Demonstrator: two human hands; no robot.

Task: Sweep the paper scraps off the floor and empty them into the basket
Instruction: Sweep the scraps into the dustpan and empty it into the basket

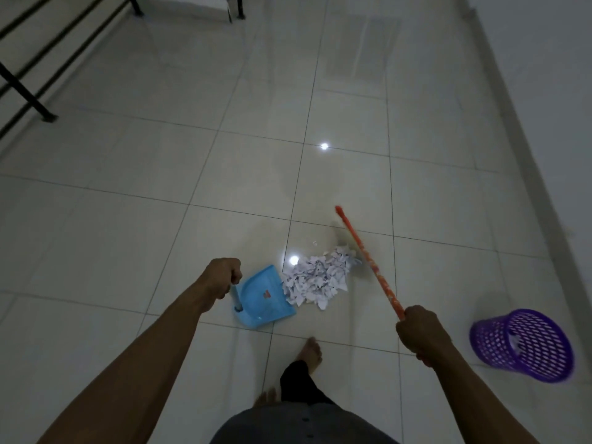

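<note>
A heap of white paper scraps (318, 277) lies on the tiled floor just ahead of me. A blue dustpan (264, 298) rests on the floor to its left, its lip touching the heap. My left hand (224, 277) is closed on the dustpan's upright handle. My right hand (419, 331) grips the orange broom handle (368, 261); the broom's head sits at the heap's far right edge, blurred. A purple mesh basket (522, 344) stands on the floor at the right, some white scraps showing inside it.
My bare feet (309, 350) stand just behind the dustpan. A black metal railing (35, 84) runs along the far left. A white wall (551, 91) with its skirting borders the right side. Furniture legs (237, 8) stand at the far top.
</note>
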